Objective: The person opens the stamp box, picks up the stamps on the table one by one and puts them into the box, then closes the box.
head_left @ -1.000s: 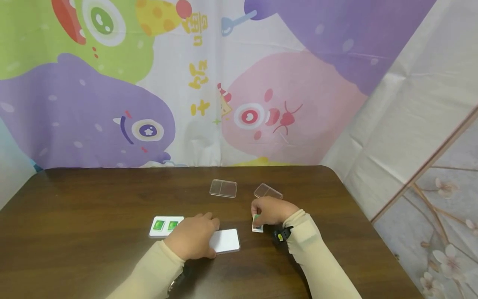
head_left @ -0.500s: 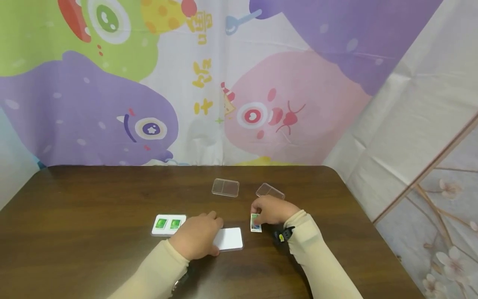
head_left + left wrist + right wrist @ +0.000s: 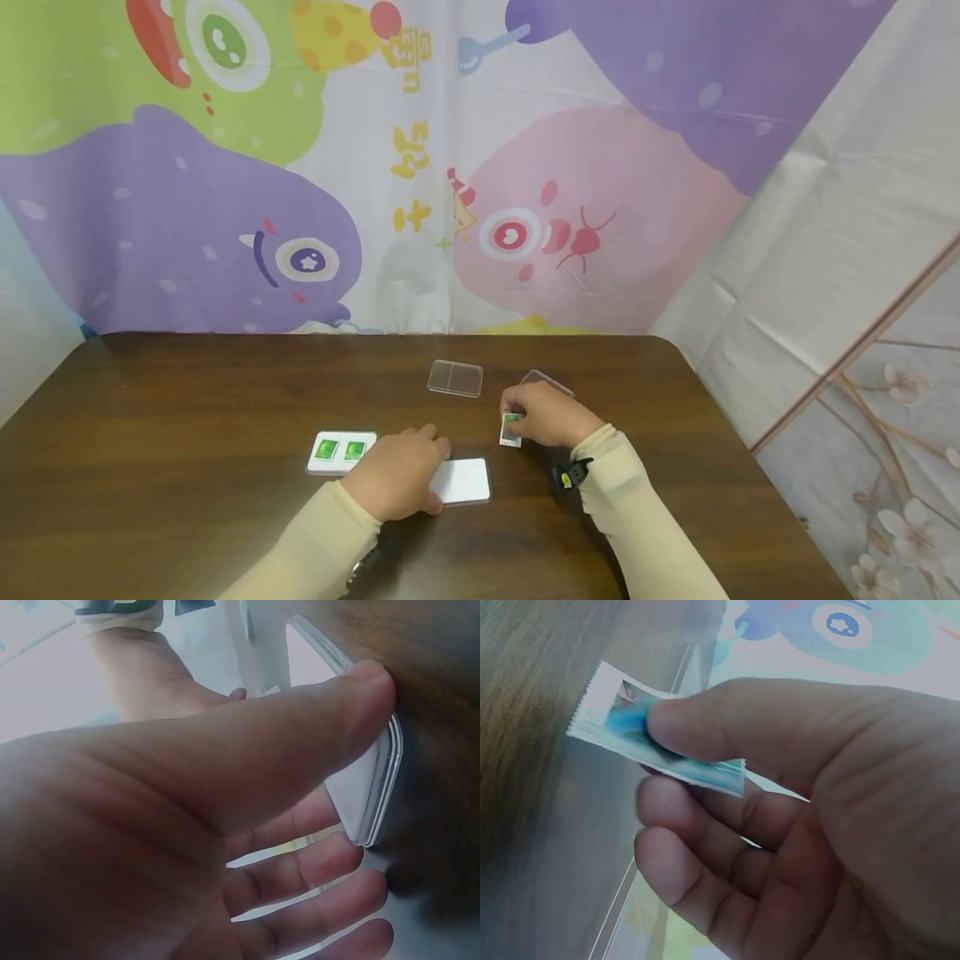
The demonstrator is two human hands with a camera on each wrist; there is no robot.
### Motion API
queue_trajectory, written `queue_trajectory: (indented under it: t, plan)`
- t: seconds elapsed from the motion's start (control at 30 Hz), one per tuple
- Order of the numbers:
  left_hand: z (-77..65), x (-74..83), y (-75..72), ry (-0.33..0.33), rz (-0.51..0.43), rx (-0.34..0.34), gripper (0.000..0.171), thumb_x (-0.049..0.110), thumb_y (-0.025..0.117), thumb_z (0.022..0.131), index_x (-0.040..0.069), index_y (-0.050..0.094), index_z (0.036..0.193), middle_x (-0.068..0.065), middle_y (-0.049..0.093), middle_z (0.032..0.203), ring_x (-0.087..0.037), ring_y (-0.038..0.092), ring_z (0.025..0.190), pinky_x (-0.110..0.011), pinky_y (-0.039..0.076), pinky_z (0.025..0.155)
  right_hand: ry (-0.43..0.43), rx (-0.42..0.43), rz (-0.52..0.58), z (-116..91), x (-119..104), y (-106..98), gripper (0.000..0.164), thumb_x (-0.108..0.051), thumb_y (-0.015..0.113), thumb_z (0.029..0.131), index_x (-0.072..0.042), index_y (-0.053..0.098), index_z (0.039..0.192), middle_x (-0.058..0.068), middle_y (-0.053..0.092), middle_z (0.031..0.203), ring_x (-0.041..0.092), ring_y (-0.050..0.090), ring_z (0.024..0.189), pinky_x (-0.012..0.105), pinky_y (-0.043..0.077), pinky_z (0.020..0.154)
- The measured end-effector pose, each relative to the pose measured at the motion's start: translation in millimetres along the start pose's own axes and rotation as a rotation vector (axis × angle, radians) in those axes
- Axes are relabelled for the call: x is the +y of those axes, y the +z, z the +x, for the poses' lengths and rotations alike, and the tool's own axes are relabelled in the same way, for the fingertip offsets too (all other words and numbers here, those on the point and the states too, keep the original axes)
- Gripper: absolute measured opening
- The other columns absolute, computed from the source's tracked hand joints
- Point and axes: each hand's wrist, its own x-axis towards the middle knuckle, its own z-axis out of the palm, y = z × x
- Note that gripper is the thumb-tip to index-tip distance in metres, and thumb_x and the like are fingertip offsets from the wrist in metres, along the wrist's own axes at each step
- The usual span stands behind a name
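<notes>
My right hand (image 3: 553,415) pinches a postage stamp (image 3: 592,727) between thumb and fingers. The stamp has perforated white edges and a blue-green picture, partly covered by the thumb. My left hand (image 3: 397,475) holds a clear plastic case (image 3: 463,482) with a white card inside, flat on the table. In the left wrist view the thumb (image 3: 367,690) lies along one edge of the case and the fingers reach to its other side. The left end of that case is hidden under the hand. Left of it lies a similar case (image 3: 321,464) showing two green stamps on white.
Two transparent lids lie farther back: one lid (image 3: 455,378) near the middle, another lid (image 3: 551,382) partly behind my right hand. The brown wooden table (image 3: 187,517) ends at a cartoon-printed cloth (image 3: 405,275). A dark watch (image 3: 572,475) is on the right wrist.
My right hand has raised the stamp and shifted it slightly away, toward the back lids. My left hand stays at the white-card case. The head view has shifted slightly.
</notes>
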Motion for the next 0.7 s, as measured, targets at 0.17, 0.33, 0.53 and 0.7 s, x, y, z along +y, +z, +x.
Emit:
queue_trajectory:
  t: [0.17,0.33,0.53,0.7]
  plan:
    - [1.4,-1.1,1.7,-0.003,-0.01,0.005,0.056,0.035,0.096,0.07,0.004,0.07,0.11,-0.009,0.064,0.101,-0.026,0.065,0.089,-0.044,0.058,0.076,0.016,0.056,-0.019,1.2,-0.9,0.9,0.009,-0.01,0.075,0.093,-0.016,0.069,0.094,-0.009,0.065,0.08,0.011,0.055,0.075,0.03,0.048,0.067]
    - [2.0,-0.7,2.9,0.002,-0.014,0.026,0.057,0.035,0.096,0.069,0.002,0.07,0.109,-0.008,0.064,0.098,-0.026,0.064,0.086,-0.044,0.058,0.074,0.039,0.122,-0.073,2.9,0.3,3.0,0.01,-0.012,0.076,0.092,-0.017,0.069,0.089,-0.008,0.066,0.083,0.014,0.058,0.087,0.035,0.051,0.076]
    - [1.9,0.3,2.9,-0.011,-0.015,0.047,0.059,0.036,0.096,0.069,0.001,0.07,0.109,-0.011,0.065,0.1,-0.028,0.065,0.089,-0.045,0.058,0.076,0.046,0.166,-0.044,4.9,-1.5,2.2,0.014,-0.013,0.078,0.091,-0.018,0.067,0.085,-0.01,0.065,0.079,0.012,0.057,0.08,0.035,0.051,0.078]
    - [1.6,0.1,3.3,-0.015,0.001,0.065,0.06,0.037,0.096,0.068,0.001,0.07,0.107,-0.011,0.065,0.098,-0.027,0.065,0.086,-0.045,0.057,0.073,-0.004,0.167,0.064,5.7,-7.0,-1.8,0.012,-0.012,0.077,0.092,-0.018,0.067,0.087,-0.01,0.065,0.079,0.009,0.057,0.071,0.029,0.051,0.068]
